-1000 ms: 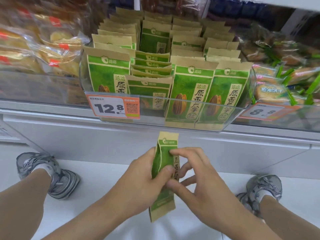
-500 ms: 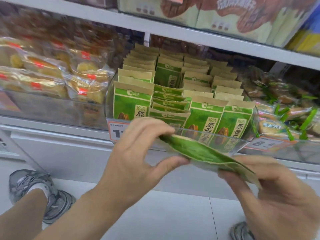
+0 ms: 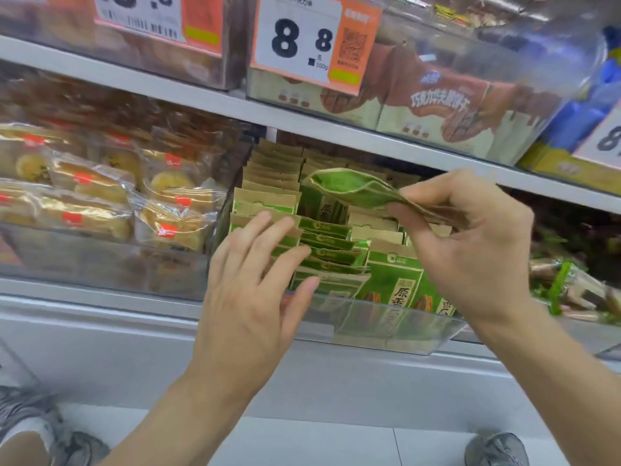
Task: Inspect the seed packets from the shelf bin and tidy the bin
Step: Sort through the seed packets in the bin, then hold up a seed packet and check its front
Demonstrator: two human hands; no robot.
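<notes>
The right hand (image 3: 470, 250) holds one green seed packet (image 3: 353, 190) by its near end, pinched between thumb and curled fingers. The packet lies nearly flat and juts away from that hand to the left, above the open bin (image 3: 386, 327). Its far end stands clear of the packets below it.

The left hand (image 3: 248, 297) is spread, fingers straight and slightly fanned. Its fingertips (image 3: 268, 218) rest against the front left column of packets (image 3: 265, 203), at their brown top edges. It grips nothing.

Between the two hands, a short stack of packets (image 3: 329, 250) lies slumped forward, overlapping like shingles. Below the right hand, upright packets (image 3: 396, 284) face forward behind the clear front wall of the bin. Further rows (image 3: 279, 163) stand behind, beyond the left fingertips.

To the left of the left hand sits a bin of wrapped pastries (image 3: 100, 196). Above both hands, on the next shelf up, an orange price tag (image 3: 312, 42) reads 8.8, fixed to a bin of brown and green boxes (image 3: 437, 105). To the right of the right hand lie snacks (image 3: 571, 280) with green wrappers, blurred. Below both forearms, grey shoes (image 3: 497, 449) show on the pale floor.
</notes>
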